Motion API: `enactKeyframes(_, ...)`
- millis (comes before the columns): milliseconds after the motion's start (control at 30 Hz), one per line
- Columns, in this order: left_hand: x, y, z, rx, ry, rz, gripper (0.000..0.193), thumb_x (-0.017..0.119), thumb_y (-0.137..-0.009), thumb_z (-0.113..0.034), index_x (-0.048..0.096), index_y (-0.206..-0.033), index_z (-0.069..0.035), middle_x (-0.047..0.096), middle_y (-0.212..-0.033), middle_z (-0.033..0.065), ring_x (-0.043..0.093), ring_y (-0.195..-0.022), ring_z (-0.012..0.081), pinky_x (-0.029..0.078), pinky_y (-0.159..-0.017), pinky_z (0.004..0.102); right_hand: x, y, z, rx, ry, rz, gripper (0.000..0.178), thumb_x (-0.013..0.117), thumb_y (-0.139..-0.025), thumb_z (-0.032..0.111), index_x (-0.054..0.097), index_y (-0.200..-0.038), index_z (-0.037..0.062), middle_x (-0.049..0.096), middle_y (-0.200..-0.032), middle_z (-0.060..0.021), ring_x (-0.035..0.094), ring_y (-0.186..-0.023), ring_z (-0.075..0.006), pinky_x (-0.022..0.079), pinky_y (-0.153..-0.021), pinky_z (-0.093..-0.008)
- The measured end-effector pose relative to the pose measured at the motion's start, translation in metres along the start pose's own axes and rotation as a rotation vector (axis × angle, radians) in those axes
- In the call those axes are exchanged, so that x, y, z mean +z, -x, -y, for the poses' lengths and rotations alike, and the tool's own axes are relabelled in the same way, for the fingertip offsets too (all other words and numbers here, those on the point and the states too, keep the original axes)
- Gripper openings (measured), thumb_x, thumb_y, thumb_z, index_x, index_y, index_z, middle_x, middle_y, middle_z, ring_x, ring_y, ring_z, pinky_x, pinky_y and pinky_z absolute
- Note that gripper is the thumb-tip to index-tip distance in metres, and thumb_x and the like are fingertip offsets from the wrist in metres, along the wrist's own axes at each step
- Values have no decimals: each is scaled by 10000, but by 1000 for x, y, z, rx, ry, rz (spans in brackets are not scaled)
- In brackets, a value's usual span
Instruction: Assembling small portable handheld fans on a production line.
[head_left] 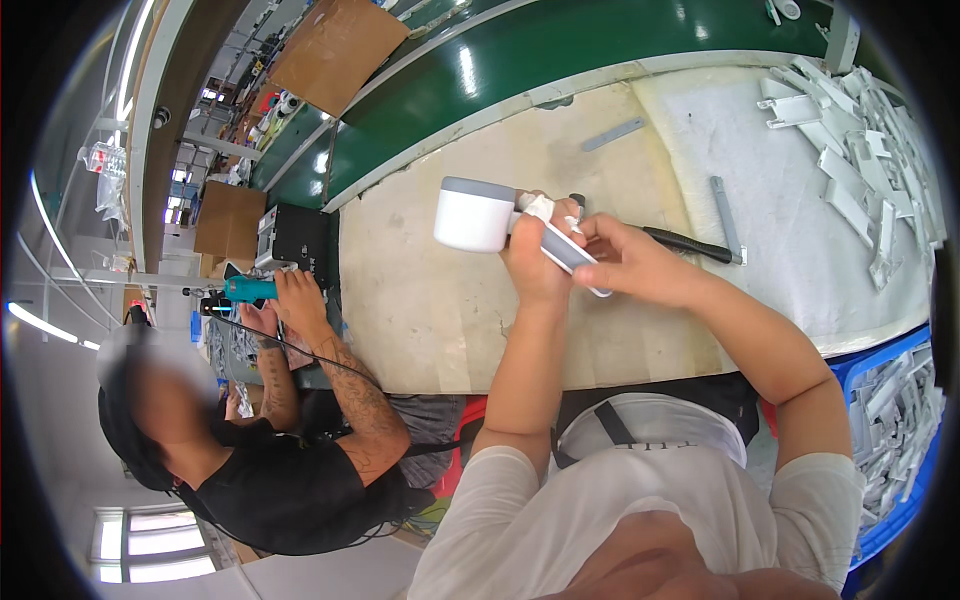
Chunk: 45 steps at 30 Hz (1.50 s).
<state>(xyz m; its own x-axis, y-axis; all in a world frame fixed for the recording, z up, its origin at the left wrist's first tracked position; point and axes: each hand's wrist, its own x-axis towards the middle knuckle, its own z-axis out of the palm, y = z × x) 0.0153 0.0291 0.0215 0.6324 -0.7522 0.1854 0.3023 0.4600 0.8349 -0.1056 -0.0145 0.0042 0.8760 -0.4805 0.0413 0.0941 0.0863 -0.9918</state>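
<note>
Above the table I hold a white device with a grey cap and a handle (474,215); its broad cup-shaped head points left. My left hand (538,255) is closed around it where head and handle meet, with white wraps on some fingers. At the handle's end, my right hand (635,262) pinches the grey-and-white strip between thumb and fingers. A dark-handled tool (690,243) lies on the table just beyond my right hand, partly hidden by it. Beside its tip rests a narrow grey strip (724,210).
Another grey strip (612,134) lies farther back on the table (420,320). White plastic parts (850,150) are piled at right; more fill a blue bin (850,375) below. On the left, a co-worker (280,480) grips a teal power tool (250,289). A green conveyor (520,60) runs behind.
</note>
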Motion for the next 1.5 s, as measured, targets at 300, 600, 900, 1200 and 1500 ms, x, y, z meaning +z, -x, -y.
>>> enactKeyframes(300, -9, 4, 8, 163, 15, 201, 166, 471, -787, -268, 464, -852, -115, 462, -573, 5, 454, -477, 127, 400, -819, 384, 3, 6, 5, 70, -100, 8, 578, 610, -818, 434, 452, -1127, -28, 542, -1050, -148, 528, -995, -199, 419, -838, -307)
enactKeyframes(600, -29, 8, 3, 100, -122, 418, 393, 474, -826, -467, 491, -940, -92, 603, -808, 93, 545, -958, 221, 346, -974, 432, 5, 16, 11, -88, 84, -67, 427, 612, -841, 250, 470, -1175, 25, 527, -1059, -52, 486, -928, -99, 406, -810, -253)
enactKeyframes(900, -85, 86, -76, 313, -1521, -42, 544, 642, -753, -318, 453, -1167, -19, 458, -1257, 169, 440, -1175, 295, 354, -943, 457, 17, 4, 3, 19, 264, -95, 473, 644, -782, 346, 518, -1109, 27, 599, -958, -148, 579, -877, -215, 440, -772, -312)
enactKeyframes(1200, -77, 83, -87, 190, -1933, 855, 212, 645, -648, -159, 521, -741, -14, 595, -715, 168, 605, -578, 300, 487, -502, 372, 62, 12, 25, 132, 701, 379, 443, 637, -770, 283, 524, -1111, 25, 582, -1008, -188, 557, -911, -364, 443, -791, -418)
enactKeyframes(1500, -96, 132, -82, -119, -1841, 534, 255, 653, -701, -237, 553, -696, -2, 581, -615, 163, 596, -562, 324, 489, -537, 394, 78, 26, -3, -559, 870, 398, 358, 669, -668, 55, 562, -1009, 45, 549, -947, -99, 536, -897, -282, 453, -768, -373)
